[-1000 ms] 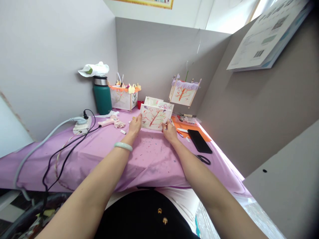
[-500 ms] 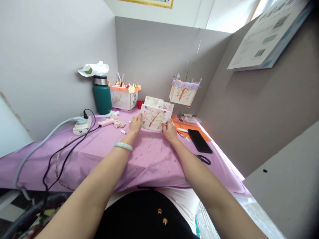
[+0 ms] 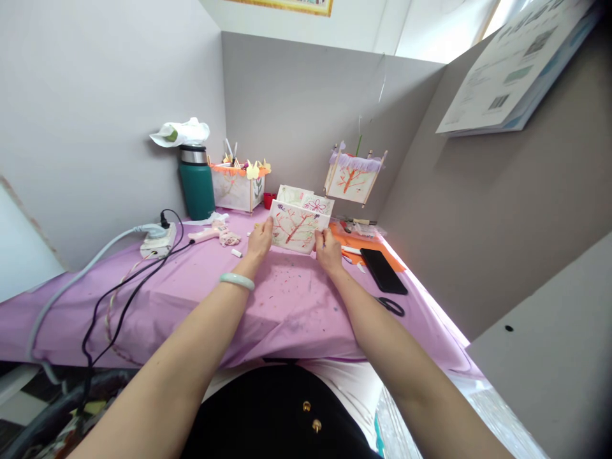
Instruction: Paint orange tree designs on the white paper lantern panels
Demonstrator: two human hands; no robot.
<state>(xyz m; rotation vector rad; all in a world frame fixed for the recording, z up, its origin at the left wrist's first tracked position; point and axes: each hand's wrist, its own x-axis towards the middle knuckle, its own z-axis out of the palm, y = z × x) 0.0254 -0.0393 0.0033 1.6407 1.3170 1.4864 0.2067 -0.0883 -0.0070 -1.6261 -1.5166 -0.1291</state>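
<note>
Between my two hands is a white paper panel with a red-brown tree drawn on it, tilted up toward me. My left hand grips its left edge, thumb on the front. At the lower right edge my right hand pinches the same panel. Behind its top edge show more drawn panels, one with a pink flower; whether they are joined to the front one I cannot tell. Coloured specks lie on the purple tablecloth below. A small white piece lies left of my left hand.
To the left stand a green bottle, a decorated paper box and a power strip with cables. A black phone, scissors and orange paper lie right. A paper lantern hangs behind.
My right hand has shifted slightly along the panel's right edge, up and to the right, and its fingers have re-gripped. My left hand and the panel stay nearly still.
</note>
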